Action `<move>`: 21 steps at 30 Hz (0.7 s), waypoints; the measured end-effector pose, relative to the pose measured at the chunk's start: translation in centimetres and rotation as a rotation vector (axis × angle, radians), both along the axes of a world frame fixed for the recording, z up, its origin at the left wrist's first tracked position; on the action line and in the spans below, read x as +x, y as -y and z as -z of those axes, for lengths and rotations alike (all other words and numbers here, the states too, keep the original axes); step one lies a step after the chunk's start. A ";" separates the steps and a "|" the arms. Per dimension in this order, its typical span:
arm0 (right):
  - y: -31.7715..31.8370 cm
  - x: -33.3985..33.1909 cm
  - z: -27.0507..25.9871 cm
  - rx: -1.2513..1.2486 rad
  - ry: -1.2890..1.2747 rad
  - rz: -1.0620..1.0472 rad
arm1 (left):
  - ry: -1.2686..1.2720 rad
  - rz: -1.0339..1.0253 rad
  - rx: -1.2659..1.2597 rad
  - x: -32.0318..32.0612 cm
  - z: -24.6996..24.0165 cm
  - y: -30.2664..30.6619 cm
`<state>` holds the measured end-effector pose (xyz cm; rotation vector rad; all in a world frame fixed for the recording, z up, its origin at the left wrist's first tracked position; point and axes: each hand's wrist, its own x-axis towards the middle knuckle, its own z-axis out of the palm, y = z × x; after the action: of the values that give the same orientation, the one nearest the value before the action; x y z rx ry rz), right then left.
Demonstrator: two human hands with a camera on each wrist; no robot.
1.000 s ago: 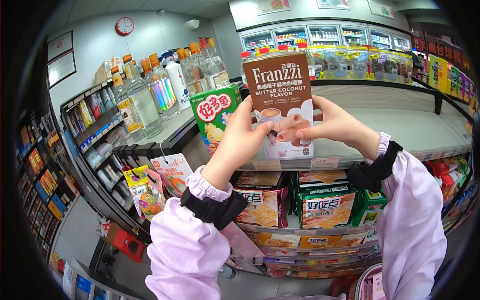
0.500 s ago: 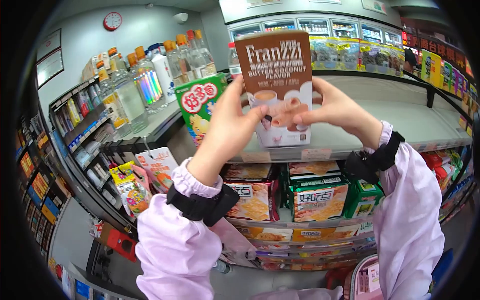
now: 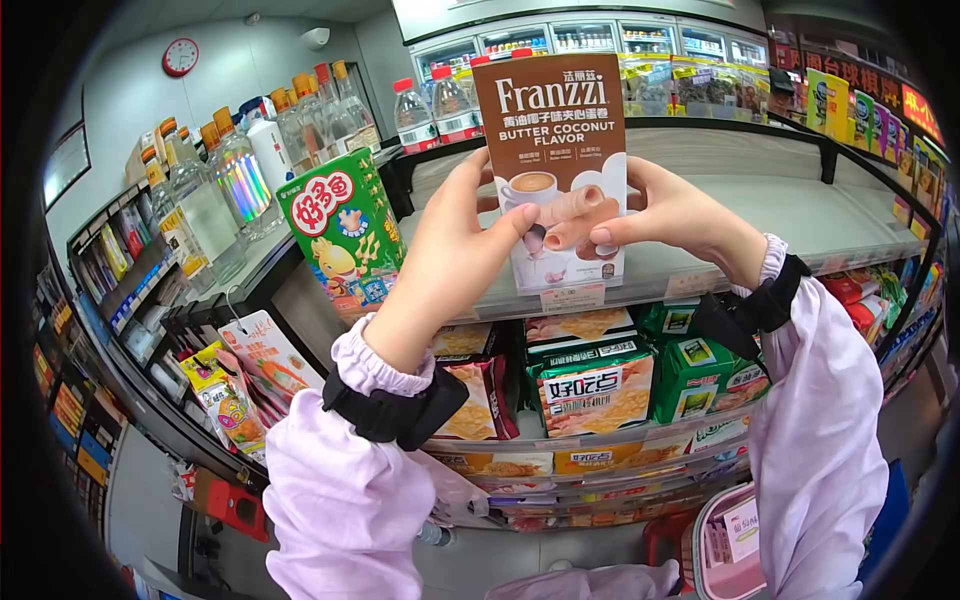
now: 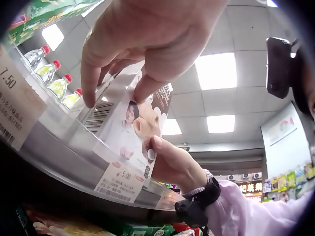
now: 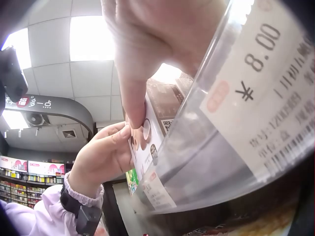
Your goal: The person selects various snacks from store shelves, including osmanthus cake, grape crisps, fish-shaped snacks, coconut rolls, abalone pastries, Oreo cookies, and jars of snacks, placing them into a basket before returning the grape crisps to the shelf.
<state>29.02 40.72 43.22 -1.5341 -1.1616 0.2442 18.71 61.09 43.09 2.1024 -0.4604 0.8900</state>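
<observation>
A brown and white Franzzi box [image 3: 556, 160] stands upright at the front edge of the upper shelf, its printed front toward the head camera. My left hand [image 3: 455, 235] grips its left side with the thumb on the front face; my right hand [image 3: 690, 222] holds the right side the same way. The fingers behind the box are mostly hidden in the head view. In the left wrist view the box [image 4: 130, 123] rests behind the clear price strip, and both thumbs touch its front. A green box [image 3: 345, 235] stands just left of my left hand.
Glass bottles [image 3: 205, 210] line the counter at the left. Capped bottles [image 3: 415, 118] stand behind the shelf's back rail. Green snack packs [image 3: 597, 385] fill the shelf below. A pink basket [image 3: 700, 550] with boxes sits at lower right, and hanging packets [image 3: 225, 405] are at lower left.
The head view has turned to the right, so the shelf and green box appear farther left. Both hands keep hold of the Franzzi box, which shows little change against the shelf edge.
</observation>
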 end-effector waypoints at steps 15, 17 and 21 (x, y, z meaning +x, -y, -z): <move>-1.4 -2.3 0.9 -0.092 0.050 0.108 | -0.311 0.290 -0.354 -1.3 0.7 2.3; -1.5 -2.2 1.1 -0.096 0.057 0.122 | -0.317 0.332 -0.416 -1.3 0.8 2.5; -1.3 -2.8 0.7 -0.098 0.048 0.123 | -0.315 0.331 -0.438 -1.1 0.9 2.9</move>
<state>26.18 42.03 42.48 -1.6991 -1.1016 0.1846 17.61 58.16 42.19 1.6600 -0.3891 0.4107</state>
